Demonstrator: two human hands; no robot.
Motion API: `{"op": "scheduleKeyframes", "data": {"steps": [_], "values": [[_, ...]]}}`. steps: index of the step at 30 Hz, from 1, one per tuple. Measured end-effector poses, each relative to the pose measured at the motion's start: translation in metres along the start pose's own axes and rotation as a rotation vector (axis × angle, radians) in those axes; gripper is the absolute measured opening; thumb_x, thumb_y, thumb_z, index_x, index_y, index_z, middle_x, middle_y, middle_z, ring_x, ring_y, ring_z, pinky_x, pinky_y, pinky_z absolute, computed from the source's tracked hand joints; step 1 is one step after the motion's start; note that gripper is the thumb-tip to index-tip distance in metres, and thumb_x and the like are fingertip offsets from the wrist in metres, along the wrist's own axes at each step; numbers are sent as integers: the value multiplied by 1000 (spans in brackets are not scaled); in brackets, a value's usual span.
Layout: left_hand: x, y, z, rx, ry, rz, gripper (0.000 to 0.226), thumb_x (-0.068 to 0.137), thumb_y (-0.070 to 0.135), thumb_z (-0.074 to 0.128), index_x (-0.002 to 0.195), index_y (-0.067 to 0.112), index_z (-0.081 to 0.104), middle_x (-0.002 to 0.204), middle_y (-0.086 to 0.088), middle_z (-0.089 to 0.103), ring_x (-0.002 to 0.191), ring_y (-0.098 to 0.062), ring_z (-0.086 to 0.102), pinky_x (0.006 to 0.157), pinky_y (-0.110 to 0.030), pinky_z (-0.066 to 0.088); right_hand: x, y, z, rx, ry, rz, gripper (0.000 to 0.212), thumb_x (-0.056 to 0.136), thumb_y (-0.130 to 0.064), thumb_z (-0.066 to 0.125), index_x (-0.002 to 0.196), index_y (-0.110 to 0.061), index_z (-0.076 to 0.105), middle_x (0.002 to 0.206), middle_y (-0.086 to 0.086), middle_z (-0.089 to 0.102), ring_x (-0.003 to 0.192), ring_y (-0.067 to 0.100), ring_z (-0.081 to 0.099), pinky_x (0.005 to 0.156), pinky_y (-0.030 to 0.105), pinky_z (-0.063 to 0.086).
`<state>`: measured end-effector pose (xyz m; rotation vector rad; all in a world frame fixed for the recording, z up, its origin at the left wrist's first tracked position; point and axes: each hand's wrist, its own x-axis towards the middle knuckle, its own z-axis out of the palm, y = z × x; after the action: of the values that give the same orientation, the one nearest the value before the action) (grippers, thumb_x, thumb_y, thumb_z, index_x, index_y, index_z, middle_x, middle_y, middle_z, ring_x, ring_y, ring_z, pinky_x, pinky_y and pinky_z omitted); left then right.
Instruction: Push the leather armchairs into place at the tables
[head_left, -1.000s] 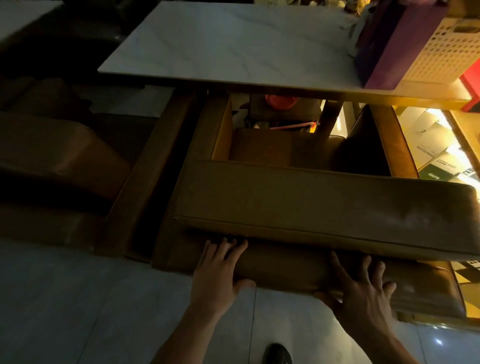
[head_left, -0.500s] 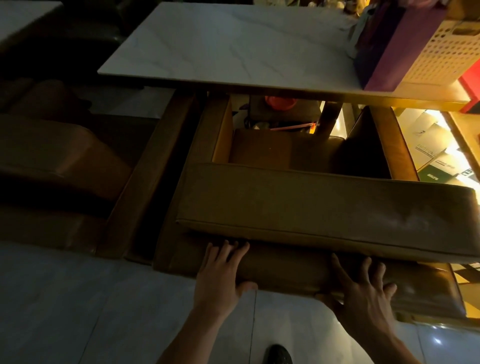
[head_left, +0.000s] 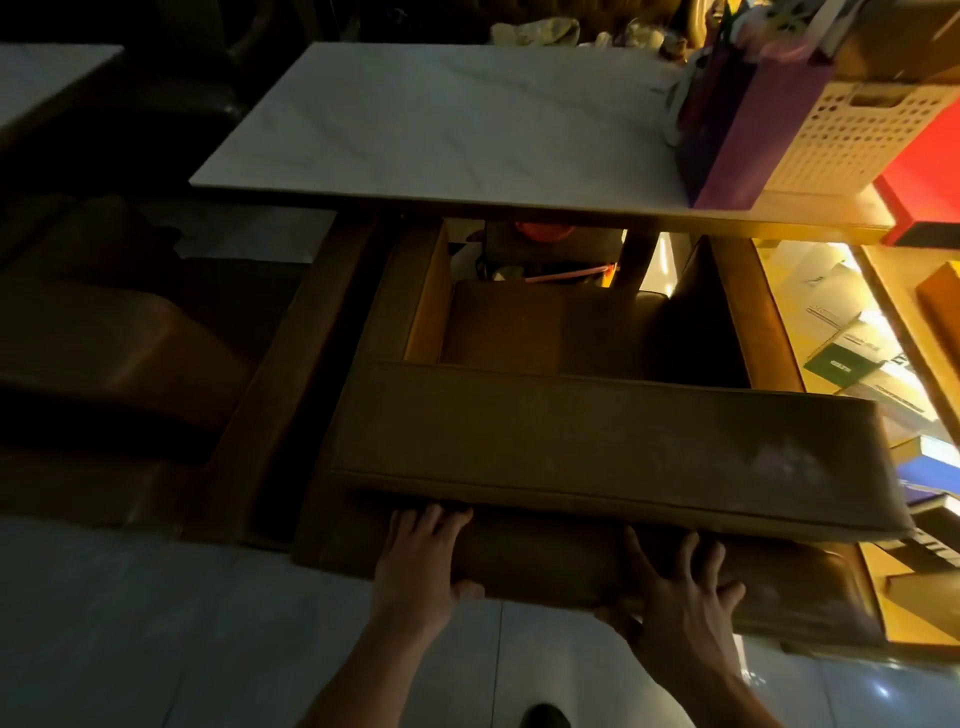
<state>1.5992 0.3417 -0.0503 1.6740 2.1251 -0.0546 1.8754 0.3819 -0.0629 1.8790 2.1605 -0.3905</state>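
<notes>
A brown leather armchair (head_left: 597, 441) stands with its back toward me and its seat partly under the white marble table (head_left: 467, 119). My left hand (head_left: 415, 566) lies flat on the lower back panel, fingers spread, thumb at the bottom edge. My right hand (head_left: 680, 597) presses the same panel further right, fingers apart. A second leather armchair (head_left: 104, 353) sits close beside it on the left, in shadow.
A purple bag (head_left: 748, 130), a white perforated basket (head_left: 852, 135) and a red box (head_left: 930, 192) crowd the table's right end. Boxes and books (head_left: 841, 358) lie along the lit right side. Another table corner (head_left: 41, 78) shows far left. Pale tiled floor (head_left: 156, 623) is under me.
Both hands stay pressed on the armchair's back, with the fingers slightly shifted. The view has tipped a little; the chair's place against the table looks about the same.
</notes>
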Motion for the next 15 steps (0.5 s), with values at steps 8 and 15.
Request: {"op": "scheduleKeyframes", "data": {"steps": [8,15], "values": [[-9,0,-30,80,-210,60,86,84,60,62,153,39,16,160,8,15,145,-23,18,113,-44,28,-16,15,-32,33,-179,-54,101,73,-89,42,155,-43,5,164,14,6,148,43,9,112,59,34],[-62,-13,-66,16,-276,179,86,78,69,63,150,37,26,155,8,27,140,-18,29,107,-42,36,-86,-11,-66,172,-141,-25,88,76,-79,57,151,-42,28,149,2,46,132,25,48,104,41,45]]}}
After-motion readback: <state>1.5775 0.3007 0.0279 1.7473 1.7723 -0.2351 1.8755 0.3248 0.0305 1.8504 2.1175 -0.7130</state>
